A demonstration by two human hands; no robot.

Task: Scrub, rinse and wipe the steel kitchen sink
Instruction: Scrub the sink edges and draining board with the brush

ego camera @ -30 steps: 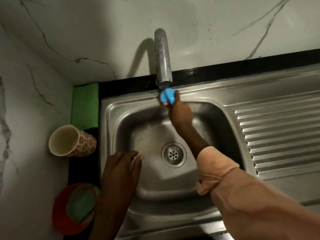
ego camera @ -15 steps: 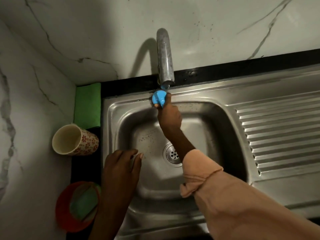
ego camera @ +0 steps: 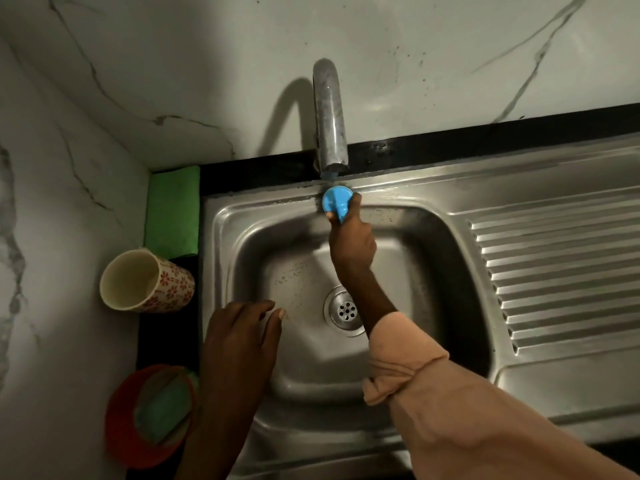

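Gripping the blue scrubber [ego camera: 336,202] at the sink [ego camera: 381,192] rim, right hand [ego camera: 351,244] risks slipping; left hand [ego camera: 242,341] rests open.

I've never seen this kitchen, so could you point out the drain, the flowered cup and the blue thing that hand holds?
drain [ego camera: 346,311]: head view, on its perforated centre.
flowered cup [ego camera: 173,289]: head view, on its patterned side.
blue scrubber [ego camera: 335,201]: head view, on its round blue face.

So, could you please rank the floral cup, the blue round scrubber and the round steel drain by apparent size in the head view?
1. Floral cup
2. Round steel drain
3. Blue round scrubber, partly hidden by the right hand
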